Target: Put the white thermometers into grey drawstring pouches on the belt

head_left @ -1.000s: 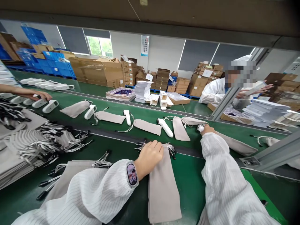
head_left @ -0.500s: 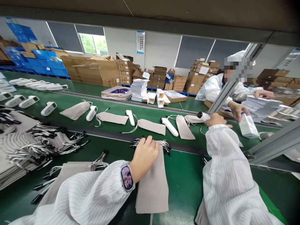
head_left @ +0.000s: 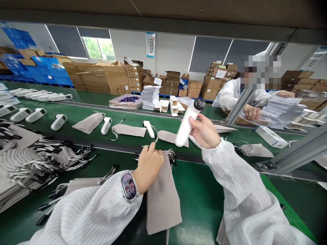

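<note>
One smooth white device (head_left: 184,128) (black-ended, tilted) is held by right fingers (head_left: 197,125); left fingers (head_left: 151,149), grip unclear, touch beige pouches (head_left: 163,204).

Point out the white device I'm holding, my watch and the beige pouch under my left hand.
White device (head_left: 184,128): head view, its body.
Watch (head_left: 129,186): head view, its screen.
Beige pouch (head_left: 164,202): head view, its cloth front.
</note>
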Available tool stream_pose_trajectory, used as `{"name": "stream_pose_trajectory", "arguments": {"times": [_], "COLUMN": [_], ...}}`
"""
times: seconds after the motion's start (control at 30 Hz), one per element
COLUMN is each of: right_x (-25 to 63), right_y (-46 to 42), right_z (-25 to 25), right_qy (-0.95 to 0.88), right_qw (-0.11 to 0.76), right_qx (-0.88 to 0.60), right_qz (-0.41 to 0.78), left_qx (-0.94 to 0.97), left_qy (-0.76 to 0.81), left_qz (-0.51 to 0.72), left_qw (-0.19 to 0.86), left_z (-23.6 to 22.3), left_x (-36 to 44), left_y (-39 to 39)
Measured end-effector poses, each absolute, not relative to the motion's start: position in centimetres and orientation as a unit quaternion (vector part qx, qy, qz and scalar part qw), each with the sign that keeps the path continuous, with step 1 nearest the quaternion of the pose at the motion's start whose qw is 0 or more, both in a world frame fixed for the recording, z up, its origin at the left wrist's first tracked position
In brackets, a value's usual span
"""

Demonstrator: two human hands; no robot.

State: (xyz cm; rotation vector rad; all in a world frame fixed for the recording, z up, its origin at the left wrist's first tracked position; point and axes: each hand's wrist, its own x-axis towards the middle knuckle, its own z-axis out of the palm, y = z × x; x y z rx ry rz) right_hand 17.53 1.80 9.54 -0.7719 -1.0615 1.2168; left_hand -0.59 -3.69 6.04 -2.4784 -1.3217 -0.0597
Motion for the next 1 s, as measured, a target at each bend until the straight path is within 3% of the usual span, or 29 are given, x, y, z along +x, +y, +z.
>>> {"name": "stream_pose_trajectory", "arguments": {"times": [0.33,0.57,0.7,0.77,0.83,0.9,0.97,1.0], "right_x": [15.7,14.2,13.3,13.7,15.2,17.3,19.2,19.7], "right_y": [1.1,0.2,-0.3,0.1,1.2,2.7,4.0,4.3], "right_z": [8.3,7.3,6.3,6.3,6.4,6.6,6.5,6.4], "right_qy": [-0.503,-0.561,-0.612,-0.678,-0.727,-0.713,-0.671,-0.664], "right_qw": [0.579,0.367,0.323,0.339,0.406,0.479,0.512,0.506], "right_qx": [-0.304,-0.345,-0.400,-0.405,-0.427,-0.470,-0.514,-0.519], "right_qz": [0.566,0.657,0.602,0.512,0.353,0.205,0.152,0.184], "left_qx": [-0.907,-0.829,-0.827,-0.815,-0.810,-0.805,-0.763,-0.731], "left_qy": [-0.389,-0.442,-0.442,-0.467,-0.493,-0.468,-0.405,-0.380], "left_qz": [-0.153,-0.337,-0.343,-0.333,-0.279,-0.201,-0.164,-0.179], "left_qw": [-0.044,-0.054,-0.065,-0.076,-0.150,-0.305,-0.477,-0.538], "left_z": [8.8,8.8,8.9,9.0,9.5,10.1,10.8,11.0], "left_x": [-1.1,-0.9,-1.6,-2.1,-2.6,-2.7,-2.4,-2.2], "left_y": [-3.7,-2.9,-1.9,-1.6,-1.7,-2.5,-3.5,-3.9]}}
